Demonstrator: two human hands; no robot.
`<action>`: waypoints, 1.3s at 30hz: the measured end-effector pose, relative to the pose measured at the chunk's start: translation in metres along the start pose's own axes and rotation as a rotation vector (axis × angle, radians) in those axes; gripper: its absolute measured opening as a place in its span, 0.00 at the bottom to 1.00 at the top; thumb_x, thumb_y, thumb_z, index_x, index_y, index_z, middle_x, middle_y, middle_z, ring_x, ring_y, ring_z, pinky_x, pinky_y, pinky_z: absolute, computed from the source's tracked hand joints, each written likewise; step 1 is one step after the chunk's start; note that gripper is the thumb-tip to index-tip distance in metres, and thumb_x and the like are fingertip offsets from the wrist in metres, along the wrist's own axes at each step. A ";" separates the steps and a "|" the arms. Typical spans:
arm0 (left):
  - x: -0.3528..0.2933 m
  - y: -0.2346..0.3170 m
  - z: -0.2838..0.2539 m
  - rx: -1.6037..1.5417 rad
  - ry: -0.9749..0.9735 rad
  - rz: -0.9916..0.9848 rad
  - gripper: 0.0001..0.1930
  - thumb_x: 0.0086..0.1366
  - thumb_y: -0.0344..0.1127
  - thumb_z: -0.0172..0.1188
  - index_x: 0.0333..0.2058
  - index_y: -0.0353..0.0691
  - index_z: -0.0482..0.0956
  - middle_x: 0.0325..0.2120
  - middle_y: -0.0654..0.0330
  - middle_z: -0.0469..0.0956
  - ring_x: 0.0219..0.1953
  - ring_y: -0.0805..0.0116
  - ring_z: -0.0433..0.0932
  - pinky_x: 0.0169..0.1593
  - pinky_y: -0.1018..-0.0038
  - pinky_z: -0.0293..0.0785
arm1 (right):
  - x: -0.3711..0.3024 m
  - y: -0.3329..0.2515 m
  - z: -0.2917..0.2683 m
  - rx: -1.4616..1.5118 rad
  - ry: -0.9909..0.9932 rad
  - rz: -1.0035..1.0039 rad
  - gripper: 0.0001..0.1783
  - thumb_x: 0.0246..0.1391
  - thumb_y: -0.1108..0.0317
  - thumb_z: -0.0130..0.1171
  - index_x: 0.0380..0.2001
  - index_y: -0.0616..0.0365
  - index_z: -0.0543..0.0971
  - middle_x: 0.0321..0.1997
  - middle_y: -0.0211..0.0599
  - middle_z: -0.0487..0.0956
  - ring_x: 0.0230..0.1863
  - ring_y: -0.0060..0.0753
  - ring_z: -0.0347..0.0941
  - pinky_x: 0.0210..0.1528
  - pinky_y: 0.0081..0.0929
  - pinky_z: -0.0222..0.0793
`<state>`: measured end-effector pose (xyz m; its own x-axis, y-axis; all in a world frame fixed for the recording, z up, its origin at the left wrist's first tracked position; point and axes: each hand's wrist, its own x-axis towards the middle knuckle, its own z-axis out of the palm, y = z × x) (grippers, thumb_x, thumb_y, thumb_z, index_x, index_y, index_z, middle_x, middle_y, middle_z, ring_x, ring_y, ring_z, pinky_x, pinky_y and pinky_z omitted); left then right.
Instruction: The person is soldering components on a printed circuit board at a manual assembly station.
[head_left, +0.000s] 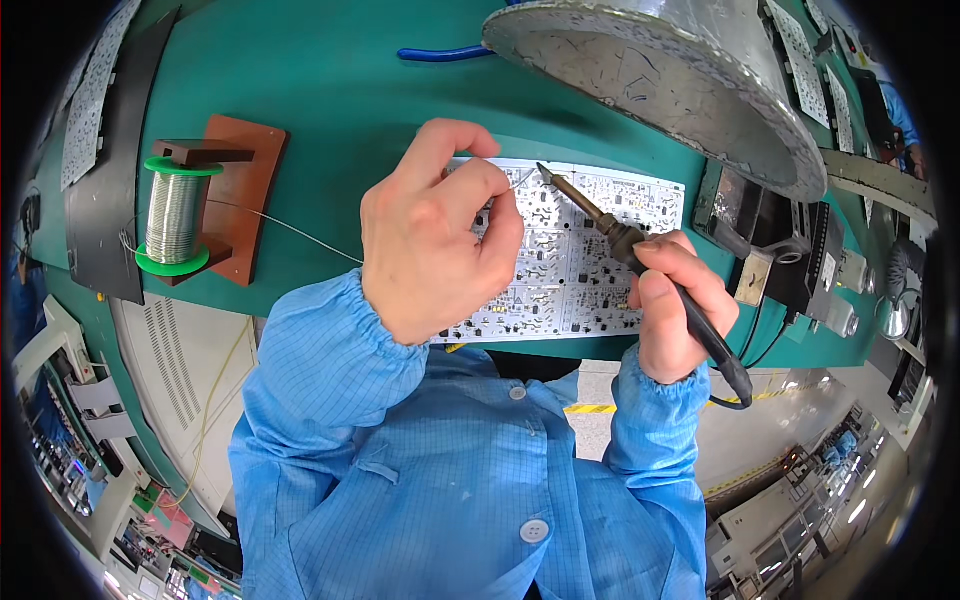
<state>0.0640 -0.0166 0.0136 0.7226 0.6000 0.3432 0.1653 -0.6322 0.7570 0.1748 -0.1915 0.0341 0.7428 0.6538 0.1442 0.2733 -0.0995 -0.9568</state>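
A white panel of printed circuit boards, crowded with small components, lies on the green bench in front of me. My right hand grips a soldering iron by its black handle. Its tip meets or hovers just over the panel's far edge; which one, I cannot tell. Thin solder wire runs from a spool with green flanges to my left hand. Those fingers are pinched, and the wire's end shows beyond them near the iron's tip. My left hand covers the panel's left part.
A large dented metal hood hangs over the far right. The spool's brown stand is at left, beside a black strip. Black soldering equipment with cables sits at right. A blue rod-like piece lies at the back.
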 end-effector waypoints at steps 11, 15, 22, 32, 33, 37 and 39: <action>0.003 -0.001 0.002 0.032 -0.031 0.014 0.02 0.46 0.24 0.61 0.20 0.37 0.76 0.33 0.59 0.74 0.16 0.65 0.72 0.21 0.70 0.70 | 0.003 0.003 -0.005 0.053 -0.027 0.067 0.14 0.43 0.69 0.56 0.32 0.69 0.79 0.29 0.43 0.74 0.19 0.23 0.64 0.18 0.16 0.58; 0.005 0.000 0.003 0.065 -0.047 0.014 0.03 0.47 0.25 0.61 0.19 0.37 0.76 0.33 0.59 0.74 0.16 0.64 0.72 0.21 0.69 0.70 | 0.002 0.002 -0.006 0.043 0.041 0.192 0.14 0.43 0.68 0.56 0.32 0.68 0.80 0.33 0.43 0.76 0.20 0.24 0.65 0.19 0.16 0.60; 0.001 0.004 -0.002 0.031 -0.031 0.014 0.03 0.48 0.23 0.61 0.21 0.37 0.75 0.32 0.59 0.74 0.18 0.62 0.73 0.23 0.68 0.71 | 0.001 0.002 -0.006 0.045 0.061 0.211 0.14 0.43 0.67 0.57 0.32 0.68 0.80 0.36 0.43 0.78 0.22 0.23 0.67 0.22 0.16 0.62; -0.034 0.009 -0.042 -0.056 0.006 -0.295 0.03 0.57 0.23 0.58 0.30 0.34 0.74 0.26 0.56 0.75 0.23 0.66 0.75 0.24 0.75 0.70 | -0.042 0.017 -0.036 0.003 0.360 -0.147 0.17 0.52 0.68 0.52 0.39 0.73 0.76 0.37 0.49 0.76 0.34 0.32 0.73 0.35 0.23 0.69; -0.040 0.008 -0.044 -0.086 0.029 -0.320 0.01 0.60 0.24 0.56 0.31 0.34 0.73 0.23 0.59 0.74 0.20 0.75 0.72 0.22 0.78 0.68 | -0.045 0.024 -0.041 -0.107 0.374 -0.266 0.20 0.55 0.66 0.49 0.44 0.74 0.73 0.36 0.49 0.76 0.37 0.35 0.72 0.45 0.30 0.67; -0.058 0.001 -0.046 -0.052 0.022 -0.359 0.02 0.62 0.26 0.55 0.31 0.33 0.73 0.20 0.62 0.72 0.18 0.80 0.69 0.21 0.81 0.65 | -0.052 0.046 -0.051 -0.491 0.507 -0.096 0.22 0.58 0.67 0.46 0.52 0.71 0.68 0.44 0.53 0.76 0.47 0.39 0.71 0.54 0.35 0.62; -0.064 -0.003 -0.043 -0.068 0.019 -0.306 0.03 0.63 0.27 0.56 0.32 0.33 0.73 0.18 0.64 0.71 0.19 0.82 0.68 0.22 0.83 0.64 | -0.049 0.052 -0.055 -0.524 0.409 0.011 0.22 0.58 0.72 0.48 0.55 0.67 0.66 0.48 0.53 0.75 0.51 0.39 0.70 0.57 0.33 0.61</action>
<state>-0.0114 -0.0324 0.0130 0.6332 0.7670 0.1036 0.3275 -0.3868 0.8620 0.1863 -0.2703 -0.0087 0.8911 0.3233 0.3184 0.4487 -0.5235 -0.7243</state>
